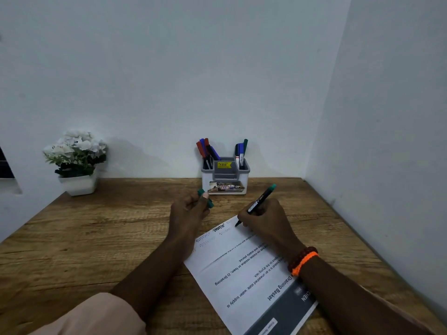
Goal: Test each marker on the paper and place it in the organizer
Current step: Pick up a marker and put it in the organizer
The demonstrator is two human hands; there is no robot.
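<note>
My right hand [264,220] grips an uncapped green marker [260,203], black-bodied with a green end, its tip touching the far edge of the printed paper [244,267]. Zigzag test scribbles [212,234] run along that edge. My left hand [188,211] holds the marker's green cap [205,198] between thumb and fingers, just left of the paper. The white and grey organizer [226,176] stands at the wall behind both hands. Several red, blue and black markers [206,151] fill its left slot and a few more [242,151] its right slot.
A white pot of white flowers [77,163] stands at the back left of the wooden desk [84,238]. Walls close the desk at the back and on the right. An orange and dark bead bracelet [302,261] circles my right wrist.
</note>
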